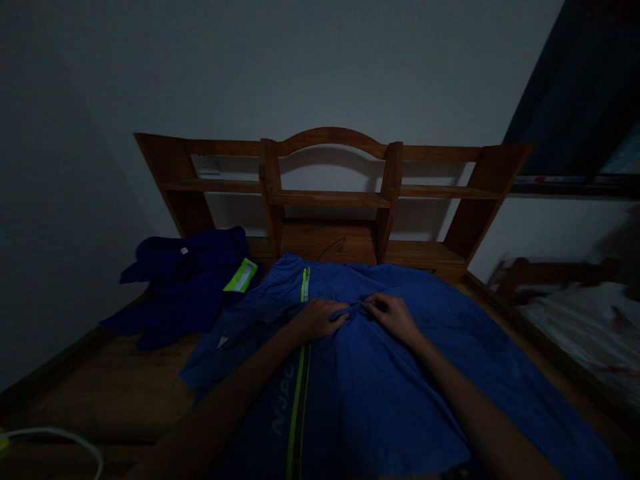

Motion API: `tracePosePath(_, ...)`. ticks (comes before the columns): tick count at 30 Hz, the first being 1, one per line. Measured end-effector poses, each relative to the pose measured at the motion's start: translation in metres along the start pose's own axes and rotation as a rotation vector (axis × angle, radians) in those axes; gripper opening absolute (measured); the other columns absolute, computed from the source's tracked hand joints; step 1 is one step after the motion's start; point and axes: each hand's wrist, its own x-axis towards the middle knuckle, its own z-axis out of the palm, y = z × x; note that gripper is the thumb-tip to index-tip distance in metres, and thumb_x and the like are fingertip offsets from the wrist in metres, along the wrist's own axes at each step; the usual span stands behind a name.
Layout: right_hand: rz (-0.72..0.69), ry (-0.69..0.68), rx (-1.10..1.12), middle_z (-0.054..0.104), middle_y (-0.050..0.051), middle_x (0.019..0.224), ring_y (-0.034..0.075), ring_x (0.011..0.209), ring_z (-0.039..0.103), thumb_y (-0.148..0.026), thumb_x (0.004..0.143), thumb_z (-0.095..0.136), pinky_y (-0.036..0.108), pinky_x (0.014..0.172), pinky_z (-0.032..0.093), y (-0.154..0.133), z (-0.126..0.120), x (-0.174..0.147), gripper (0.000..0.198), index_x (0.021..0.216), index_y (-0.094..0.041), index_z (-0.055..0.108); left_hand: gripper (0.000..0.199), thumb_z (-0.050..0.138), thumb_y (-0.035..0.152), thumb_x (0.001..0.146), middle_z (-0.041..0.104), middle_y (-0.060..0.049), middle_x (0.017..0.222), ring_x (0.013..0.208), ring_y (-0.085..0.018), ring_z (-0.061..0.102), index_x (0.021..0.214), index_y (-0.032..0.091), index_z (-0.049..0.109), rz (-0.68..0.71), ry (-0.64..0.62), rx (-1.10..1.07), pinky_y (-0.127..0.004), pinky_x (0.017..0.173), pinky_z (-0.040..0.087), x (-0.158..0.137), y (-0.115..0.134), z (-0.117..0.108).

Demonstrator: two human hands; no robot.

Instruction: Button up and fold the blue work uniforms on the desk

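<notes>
A large blue garment [395, 400], which looks like a jacket or raincoat, lies spread over the wooden surface in front of me. A yellow-green and grey reflective stripe runs down it, with pale lettering beside the stripe. My left hand [323, 318] pinches a fold of the cloth near the middle. Just to its right, my right hand [393, 315] has thumb and forefinger closed on the same gathered fold. Cloth bunches up between the two hands. Whatever fastening may be at the fingertips is too small and dark to make out.
A darker blue garment [185, 287] with a reflective band lies crumpled at the left. Behind stands a wooden shelf unit [330, 199] against the wall. A white cable [60, 432] curves at the lower left. Pale bedding [590, 327] lies at the right, below a dark window.
</notes>
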Motion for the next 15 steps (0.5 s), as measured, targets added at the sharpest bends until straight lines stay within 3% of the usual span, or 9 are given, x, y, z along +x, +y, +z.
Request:
tracePosePath(4,0.000,-0.058,-0.009,0.066,0.002,0.088,0.015,0.076,0.060,-0.031,0.082,0.056,0.026,0.070,0.045,0.001,-0.003,0.000,0.020,0.098,-0.021,0.063,0.029,0.040,0.028,0.090,0.069,-0.003,0.087,0.080,-0.017,0.065,0.114,0.026,0.056,-0.105,-0.027,0.142,-0.025,0.071,0.045,0.003,-0.015,-0.004)
tracePosePath(10,-0.016,-0.276,0.033,0.063,0.004,0.104,0.018,0.093,0.059,-0.036,0.071,0.069,0.030,0.082,0.046,0.006,-0.030,-0.002,0.043,0.110,-0.022,0.060,0.029,0.035,0.030,0.090,0.067,-0.005,0.076,0.070,-0.019,0.064,0.111,0.024,0.054,-0.365,-0.058,0.372,-0.025,0.061,0.040,0.001,-0.046,-0.024)
tracePosePath(15,0.026,-0.222,0.085,0.065,0.003,0.100,0.018,0.092,0.059,-0.034,0.075,0.064,0.031,0.084,0.045,0.021,-0.035,-0.006,0.025,0.097,-0.021,0.066,0.023,0.039,0.026,0.087,0.066,-0.004,0.079,0.073,-0.019,0.062,0.102,0.023,0.056,-0.470,-0.006,0.349,-0.027,0.065,0.041,0.000,-0.050,-0.025)
